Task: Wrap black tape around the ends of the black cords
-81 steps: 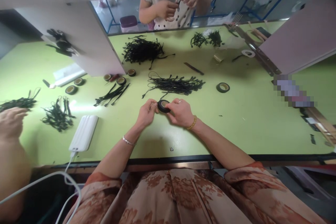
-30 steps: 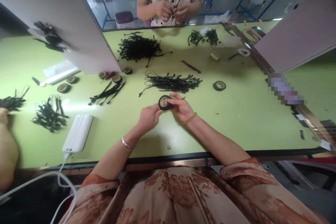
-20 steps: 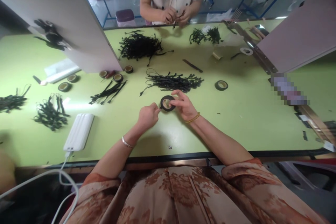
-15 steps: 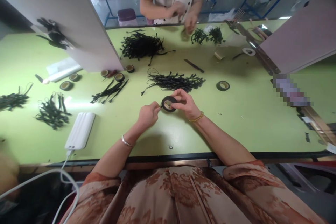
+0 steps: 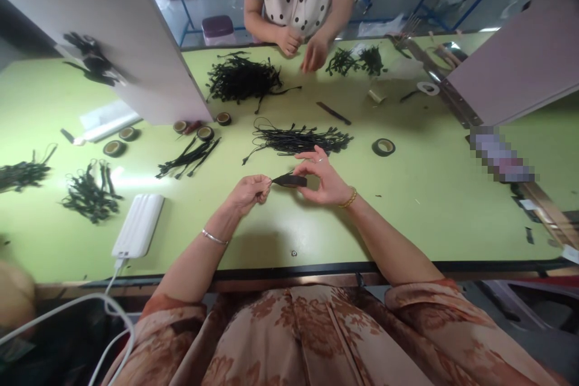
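Head view: black tape roll (image 5: 296, 181) just turned edge-on, nearer wearer than cable bundle (image 5: 301, 140); held by right hand (image 5: 329, 184), fingers half-curled. Tape strip (image 5: 277, 181) pinched by left hand (image 5: 248, 194), fingertips closed; tape apparently being unwound.

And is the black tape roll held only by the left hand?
No, the right hand grips the black tape roll, while the left hand pinches the narrow black strip leading from it.

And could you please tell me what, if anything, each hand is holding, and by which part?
The right hand holds the tape roll by its right-hand side; the left hand pinches the tapering end of the strip running off it.
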Demonstrator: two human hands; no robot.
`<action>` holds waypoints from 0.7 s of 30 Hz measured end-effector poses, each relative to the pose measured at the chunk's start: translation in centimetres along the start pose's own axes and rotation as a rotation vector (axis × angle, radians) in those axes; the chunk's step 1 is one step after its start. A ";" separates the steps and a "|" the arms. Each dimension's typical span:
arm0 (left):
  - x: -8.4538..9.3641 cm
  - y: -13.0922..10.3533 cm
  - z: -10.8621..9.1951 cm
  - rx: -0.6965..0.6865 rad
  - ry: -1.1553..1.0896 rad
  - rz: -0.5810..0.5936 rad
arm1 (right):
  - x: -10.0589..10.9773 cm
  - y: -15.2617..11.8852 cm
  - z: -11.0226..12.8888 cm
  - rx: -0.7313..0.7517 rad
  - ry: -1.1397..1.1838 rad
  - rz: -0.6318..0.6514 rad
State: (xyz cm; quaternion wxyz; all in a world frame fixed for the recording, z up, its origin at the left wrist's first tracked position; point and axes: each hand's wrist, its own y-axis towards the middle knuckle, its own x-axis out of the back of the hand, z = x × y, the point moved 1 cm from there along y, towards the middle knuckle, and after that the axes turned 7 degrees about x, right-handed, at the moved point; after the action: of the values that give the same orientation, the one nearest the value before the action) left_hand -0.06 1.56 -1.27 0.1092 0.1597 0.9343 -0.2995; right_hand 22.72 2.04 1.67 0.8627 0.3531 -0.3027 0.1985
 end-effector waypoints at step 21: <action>-1.4 0.1 1.2 -0.261 0.358 -0.159 | -3.2 -0.5 -0.1 -0.171 -0.293 0.075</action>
State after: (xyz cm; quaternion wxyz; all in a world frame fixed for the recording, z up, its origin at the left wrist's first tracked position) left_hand 1.41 0.57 -1.88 -0.0623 0.1206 0.9792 -0.1506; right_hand 20.62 1.38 -0.75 0.8283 0.2920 -0.4540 0.1502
